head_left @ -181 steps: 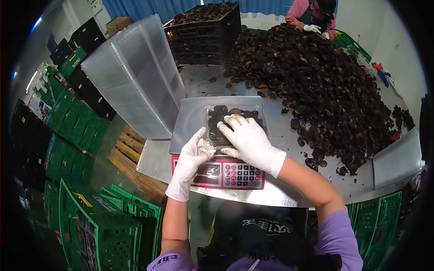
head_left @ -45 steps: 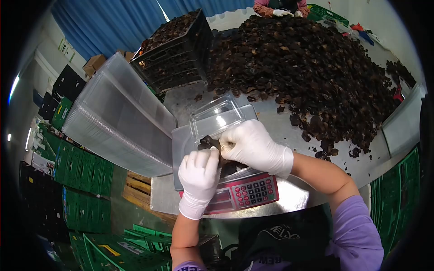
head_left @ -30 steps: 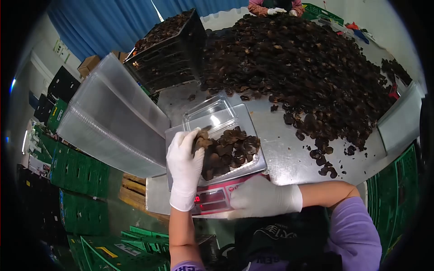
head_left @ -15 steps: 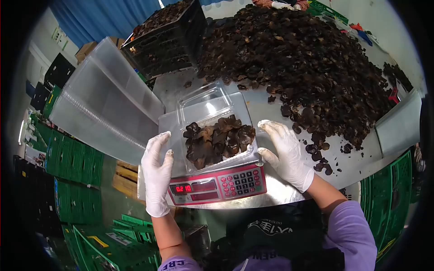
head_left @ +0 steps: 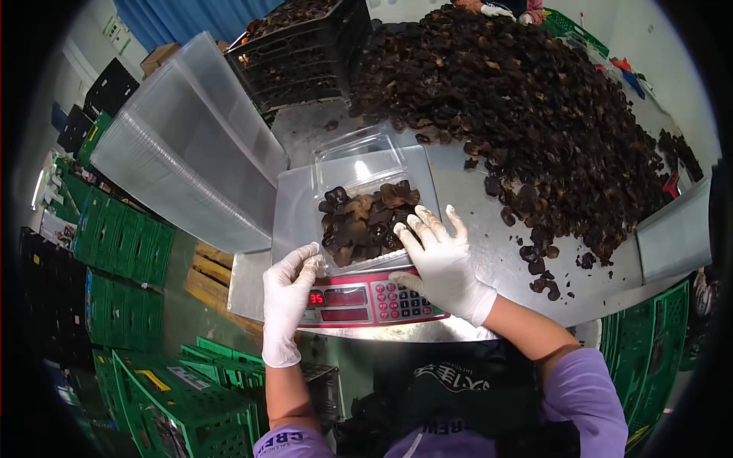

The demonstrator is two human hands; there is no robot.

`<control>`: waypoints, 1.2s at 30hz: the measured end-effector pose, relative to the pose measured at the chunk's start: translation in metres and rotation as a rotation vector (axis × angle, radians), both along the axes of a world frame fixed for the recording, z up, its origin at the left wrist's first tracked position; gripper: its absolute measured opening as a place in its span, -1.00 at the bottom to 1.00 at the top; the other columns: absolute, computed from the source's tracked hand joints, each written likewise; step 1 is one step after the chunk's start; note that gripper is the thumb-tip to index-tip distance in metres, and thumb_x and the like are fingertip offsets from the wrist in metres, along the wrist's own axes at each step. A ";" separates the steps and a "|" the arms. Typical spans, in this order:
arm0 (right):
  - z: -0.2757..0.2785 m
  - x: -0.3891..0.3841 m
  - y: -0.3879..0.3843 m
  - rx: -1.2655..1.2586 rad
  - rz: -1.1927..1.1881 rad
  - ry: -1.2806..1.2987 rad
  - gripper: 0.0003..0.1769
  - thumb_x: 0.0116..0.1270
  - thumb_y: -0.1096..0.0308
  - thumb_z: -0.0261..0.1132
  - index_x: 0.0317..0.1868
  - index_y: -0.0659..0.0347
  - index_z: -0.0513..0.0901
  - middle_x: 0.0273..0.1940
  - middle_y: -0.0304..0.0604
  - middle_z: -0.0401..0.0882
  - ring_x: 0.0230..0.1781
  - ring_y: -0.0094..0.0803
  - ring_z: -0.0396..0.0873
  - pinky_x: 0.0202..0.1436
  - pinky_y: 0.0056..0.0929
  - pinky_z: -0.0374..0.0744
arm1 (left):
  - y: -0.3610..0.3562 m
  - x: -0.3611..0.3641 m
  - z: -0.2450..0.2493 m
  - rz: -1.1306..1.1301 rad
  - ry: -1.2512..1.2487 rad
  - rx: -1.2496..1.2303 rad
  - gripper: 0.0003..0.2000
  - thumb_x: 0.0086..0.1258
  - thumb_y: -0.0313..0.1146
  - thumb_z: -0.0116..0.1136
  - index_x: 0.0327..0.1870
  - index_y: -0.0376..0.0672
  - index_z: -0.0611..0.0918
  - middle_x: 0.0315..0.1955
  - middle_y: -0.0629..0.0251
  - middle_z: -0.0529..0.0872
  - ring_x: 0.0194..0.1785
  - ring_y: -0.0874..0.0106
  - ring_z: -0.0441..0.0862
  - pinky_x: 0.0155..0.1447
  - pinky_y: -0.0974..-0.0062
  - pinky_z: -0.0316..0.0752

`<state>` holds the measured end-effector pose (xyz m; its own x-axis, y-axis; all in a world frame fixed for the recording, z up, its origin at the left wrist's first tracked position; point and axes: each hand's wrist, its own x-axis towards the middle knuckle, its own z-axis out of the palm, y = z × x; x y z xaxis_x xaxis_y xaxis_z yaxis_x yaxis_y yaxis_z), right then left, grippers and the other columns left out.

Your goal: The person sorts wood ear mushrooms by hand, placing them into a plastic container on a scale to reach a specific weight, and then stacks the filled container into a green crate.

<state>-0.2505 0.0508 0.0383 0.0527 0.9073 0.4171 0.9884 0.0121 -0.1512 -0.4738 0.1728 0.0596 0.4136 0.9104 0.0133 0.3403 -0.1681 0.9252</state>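
A clear plastic clamshell box (head_left: pixel 359 269) lies on the platform of a red digital scale (head_left: pixel 366 314), its lid (head_left: pixel 359 153) folded back away from me. Dark brown wood ear mushrooms (head_left: pixel 365 225) fill its base. At the near left corner, my left hand (head_left: pixel 292 286), in a white glove, pinches the box edge between thumb and fingers. My right hand (head_left: pixel 447 263), gloved too, reaches over the right side with fingers spread, the tips at the mushrooms. Its thumb hangs over the scale's keypad. Part of the red readout is hidden by my left hand.
A large heap of wood ears (head_left: pixel 519 99) covers the far right of the metal table (head_left: pixel 473 206). Nested clear boxes (head_left: pixel 191 145) stand at left. Behind is a black crate (head_left: pixel 301 65) of mushrooms. Another person's gloved hand (head_left: pixel 496 11) is beyond the heap. Green crates (head_left: pixel 122 237) stand at left.
Both hands have moved in from beside the scale to the box. The left now pinches its corner, and the right has come over the mushrooms. The readout has changed.
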 end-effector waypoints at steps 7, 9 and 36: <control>0.015 0.022 -0.020 0.123 -0.022 0.058 -0.31 0.05 0.06 0.42 0.21 0.05 0.49 0.16 -0.09 0.48 0.26 -0.22 0.40 0.42 0.04 0.11 | 0.009 -0.013 0.011 0.096 -0.092 0.017 -0.76 0.41 -0.52 0.13 0.05 -0.40 0.60 -0.19 0.22 0.74 -0.12 0.54 0.65 0.02 0.63 0.50; 0.021 0.032 -0.032 0.155 -0.037 0.073 -0.36 0.05 0.14 0.40 0.19 0.05 0.50 0.14 -0.13 0.48 0.20 -0.26 0.42 0.38 -0.02 0.16 | 0.016 -0.020 0.011 0.108 -0.113 0.031 -0.76 0.41 -0.54 0.12 0.05 -0.42 0.60 -0.18 0.20 0.73 -0.11 0.51 0.66 0.04 0.60 0.52; 0.026 0.037 -0.023 0.288 0.024 0.135 -0.68 0.11 0.44 0.32 -0.07 0.14 0.63 0.02 -0.13 0.59 0.03 -0.23 0.54 0.12 -0.31 0.44 | 0.028 -0.007 0.024 0.077 -0.255 0.054 -0.69 0.38 -0.57 0.11 0.14 -0.36 0.57 -0.01 0.22 0.68 0.07 0.46 0.60 0.21 0.56 0.44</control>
